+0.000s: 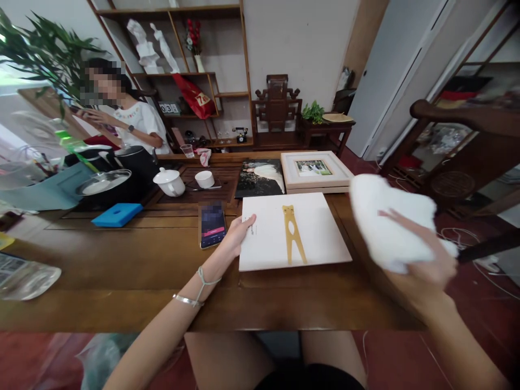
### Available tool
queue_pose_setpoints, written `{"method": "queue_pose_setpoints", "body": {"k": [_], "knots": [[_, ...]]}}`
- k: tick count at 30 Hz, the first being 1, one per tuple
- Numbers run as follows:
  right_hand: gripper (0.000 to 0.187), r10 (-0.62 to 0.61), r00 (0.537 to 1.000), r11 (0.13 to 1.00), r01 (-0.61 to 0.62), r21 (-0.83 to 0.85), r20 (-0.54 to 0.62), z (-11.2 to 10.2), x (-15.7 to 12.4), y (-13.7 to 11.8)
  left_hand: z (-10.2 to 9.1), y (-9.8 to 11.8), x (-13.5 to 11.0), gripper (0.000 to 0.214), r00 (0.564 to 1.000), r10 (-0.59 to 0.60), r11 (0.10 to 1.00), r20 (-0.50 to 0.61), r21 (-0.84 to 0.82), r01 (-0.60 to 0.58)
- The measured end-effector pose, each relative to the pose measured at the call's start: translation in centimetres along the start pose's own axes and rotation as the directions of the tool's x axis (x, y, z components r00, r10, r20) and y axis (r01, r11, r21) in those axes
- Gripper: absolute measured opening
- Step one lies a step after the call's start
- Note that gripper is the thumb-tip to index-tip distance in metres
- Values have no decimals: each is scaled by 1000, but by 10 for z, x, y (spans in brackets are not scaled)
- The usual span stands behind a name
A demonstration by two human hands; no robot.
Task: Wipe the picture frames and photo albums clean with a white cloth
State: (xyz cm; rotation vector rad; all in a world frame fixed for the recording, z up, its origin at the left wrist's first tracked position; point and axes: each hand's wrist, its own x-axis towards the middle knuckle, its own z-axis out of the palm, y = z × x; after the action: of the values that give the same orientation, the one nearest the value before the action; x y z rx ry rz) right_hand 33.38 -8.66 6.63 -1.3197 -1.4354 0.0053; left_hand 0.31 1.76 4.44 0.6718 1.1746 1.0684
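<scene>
My left hand point(241, 235) grips the left edge of a thin white board point(264, 246), thumb on top. A tan cat-like figure with long legs point(293, 238) is printed on its face. To the right, clear of the board, my right hand point(434, 260) clutches a bunched white cloth point(388, 219) in the air; hand and cloth are smeared by motion. Close by my left hand, a phone point(212, 225) lies on the table. Behind the board are a framed photo point(311, 167) in a pale wooden frame and a dark photo panel point(252, 181) with a white dress.
On the wooden table point(162, 271) stand a white lidded teapot point(169, 182), a small white cup point(204, 179), a blue block point(117, 214) and a dark pot point(103, 187). A person point(138, 122) sits across at the left. A wooden chair point(463, 157) stands at the right.
</scene>
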Motion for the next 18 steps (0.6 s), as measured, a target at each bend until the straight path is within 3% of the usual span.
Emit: {"method": "queue_pose_setpoints", "body": {"k": [1, 2, 4, 6, 8, 10, 18], "knots": [[23, -177, 977, 982, 183, -43, 117, 8, 3, -3, 0, -1, 2, 17, 1000, -10, 1000, 6, 17, 10], [28, -348, 908, 926, 372, -66, 234, 18, 5, -5, 1, -2, 3, 17, 1000, -18, 999, 13, 29, 18], [31, -562, 719, 757, 646, -96, 408, 40, 9, -6, 1, -5, 6, 15, 999, -26, 999, 23, 43, 25], [29, -638, 618, 638, 758, -135, 459, 62, 9, -4, 1, -6, 7, 13, 999, -33, 998, 21, 55, 31], [27, -689, 553, 552, 819, -156, 468, 78, 7, 2, -1, -8, 10, 14, 999, -42, 997, 12, 70, 41], [28, -716, 523, 510, 844, -166, 462, 89, 1, 7, -4, -10, 13, 16, 999, -52, 995, 0, 85, 52], [35, -667, 541, 546, 823, -158, 513, 96, -10, 14, -9, -21, 20, 27, 999, -48, 988, 4, 144, 47]]}}
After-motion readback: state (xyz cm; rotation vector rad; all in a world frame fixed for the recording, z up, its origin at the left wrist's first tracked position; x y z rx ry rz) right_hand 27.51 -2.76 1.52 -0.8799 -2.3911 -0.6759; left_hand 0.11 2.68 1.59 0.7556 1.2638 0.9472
